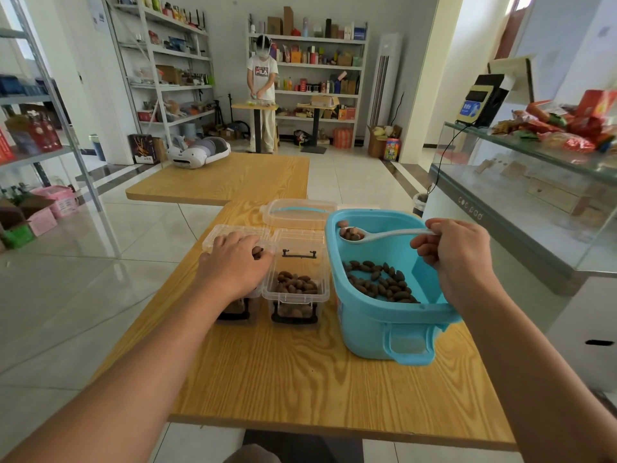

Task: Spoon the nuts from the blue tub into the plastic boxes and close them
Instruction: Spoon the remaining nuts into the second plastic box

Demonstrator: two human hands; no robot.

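The blue tub (384,329) stands on the wooden table at the right, with brown nuts (380,282) lying in its bottom. My right hand (457,259) pinches the handle of a white spoon (377,233); its bowl carries a few nuts above the tub's far left corner. Two clear plastic boxes sit left of the tub, lids tipped back. The right box (295,295) holds nuts. My left hand (233,265) rests over the left box (233,312), fingers curled at its rim, hiding most of it.
A clear lid with a blue handle (297,212) lies behind the boxes. A second wooden table (230,178) carries a white headset. Shelves line the back wall, where another person stands at a small table. A glass counter (534,182) stands at the right.
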